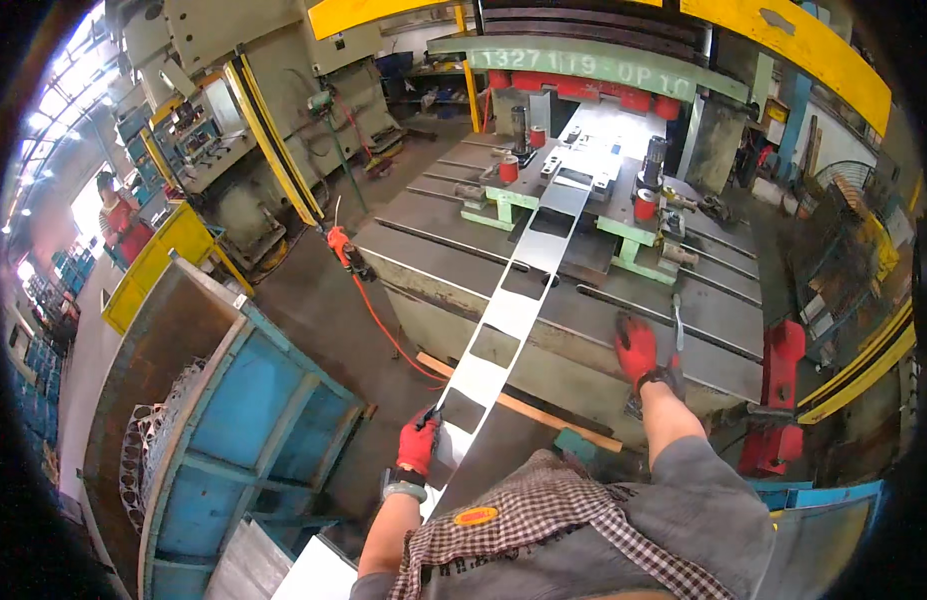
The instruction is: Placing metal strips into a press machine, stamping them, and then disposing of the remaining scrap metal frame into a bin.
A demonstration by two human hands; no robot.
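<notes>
A long, shiny metal strip [510,312] with a row of large punched openings runs from the press die down toward my body. My left hand [419,445], in a red glove with dark fingertips, is closed on the strip's left edge near its close end. Also red-gloved, my right hand [636,348] lies with its fingers stretched out on the front of the grooved press bed [718,300], to the right of the strip. A slim, light-coloured tool [678,318] lies on the bed just beside that hand. The strip's far end sits brightly lit in the die.
Green die supports [631,240] with red cylinders [645,205] flank the strip. A blue metal bin [238,400] of punched scrap [163,430] stands at left. A red hose [378,320] hangs by the bed. Yellow guard posts [273,140] stand at both sides. Another person [123,220] is far left.
</notes>
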